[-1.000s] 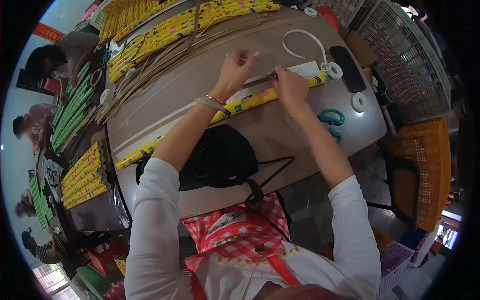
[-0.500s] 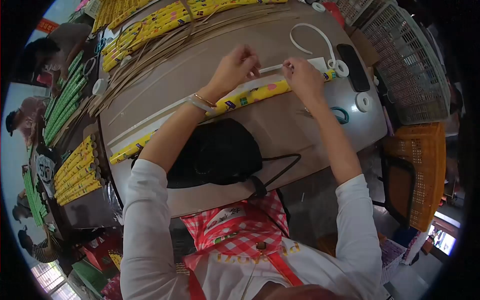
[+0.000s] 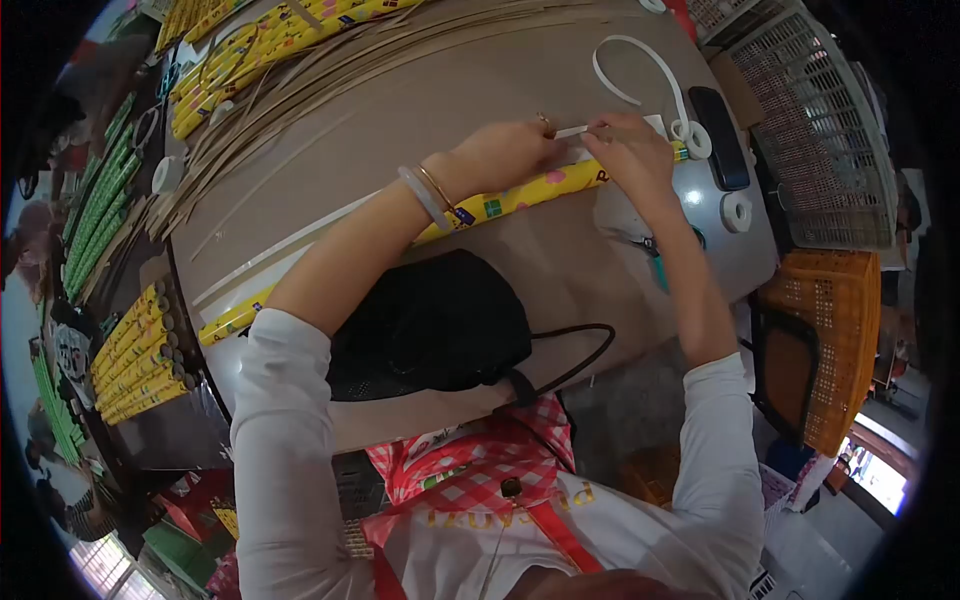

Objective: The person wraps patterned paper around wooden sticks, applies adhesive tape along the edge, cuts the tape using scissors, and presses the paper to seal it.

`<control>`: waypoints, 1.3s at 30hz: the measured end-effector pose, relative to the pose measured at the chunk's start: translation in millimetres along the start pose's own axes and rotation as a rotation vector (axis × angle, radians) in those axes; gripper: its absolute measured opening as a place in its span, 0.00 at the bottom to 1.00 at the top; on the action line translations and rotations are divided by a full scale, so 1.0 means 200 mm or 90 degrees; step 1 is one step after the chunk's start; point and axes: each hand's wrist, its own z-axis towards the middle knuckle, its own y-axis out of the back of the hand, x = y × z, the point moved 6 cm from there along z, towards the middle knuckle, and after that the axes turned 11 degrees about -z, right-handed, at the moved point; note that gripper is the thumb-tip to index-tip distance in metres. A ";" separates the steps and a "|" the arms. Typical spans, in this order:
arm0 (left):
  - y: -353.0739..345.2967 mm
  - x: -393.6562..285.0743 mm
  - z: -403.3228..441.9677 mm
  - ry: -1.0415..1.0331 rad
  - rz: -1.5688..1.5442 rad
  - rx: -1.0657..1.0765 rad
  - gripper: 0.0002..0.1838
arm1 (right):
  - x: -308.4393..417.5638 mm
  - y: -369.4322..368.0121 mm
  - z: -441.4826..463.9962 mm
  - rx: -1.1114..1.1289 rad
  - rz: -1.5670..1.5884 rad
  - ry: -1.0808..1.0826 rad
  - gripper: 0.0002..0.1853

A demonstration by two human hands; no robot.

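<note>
A roll of yellow patterned wrapping paper (image 3: 550, 187) lies slantwise across the table, its white sheet edge showing on the far side. A narrow white strip (image 3: 300, 238), like tape, runs along that edge. My left hand (image 3: 500, 160), with a bangle and bracelet at the wrist, is over the sheet with curled fingers; what they pinch is hidden. My right hand (image 3: 637, 160) is closed at the fingertips on the strip near the roll's right end. Close by that end is a white tape roll (image 3: 697, 140). Teal-handled scissors (image 3: 660, 268) lie partly under my right forearm.
A black bag (image 3: 430, 325) with a cord lies at the near edge. A dark phone (image 3: 718, 135) and another tape roll (image 3: 736, 212) are at the right. Thin brown strips (image 3: 330, 85) and yellow rolls (image 3: 270, 55) lie at the back. Baskets (image 3: 815, 130) stand beside the table.
My left hand has moved right and down, nearer my right hand, and its fingers have lowered to the sheet. The whole view has shifted slightly.
</note>
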 end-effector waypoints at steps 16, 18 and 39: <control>0.01 -0.01 0.00 0.018 -0.039 0.033 0.15 | -0.09 0.12 0.03 0.205 -0.122 -0.034 0.18; 0.02 -0.02 0.00 -0.017 -0.034 0.014 0.13 | -0.14 0.15 0.04 0.226 -0.116 -0.047 0.18; -0.01 -0.01 0.02 0.033 0.014 0.105 0.21 | -0.42 0.10 0.09 0.057 0.086 -0.091 0.08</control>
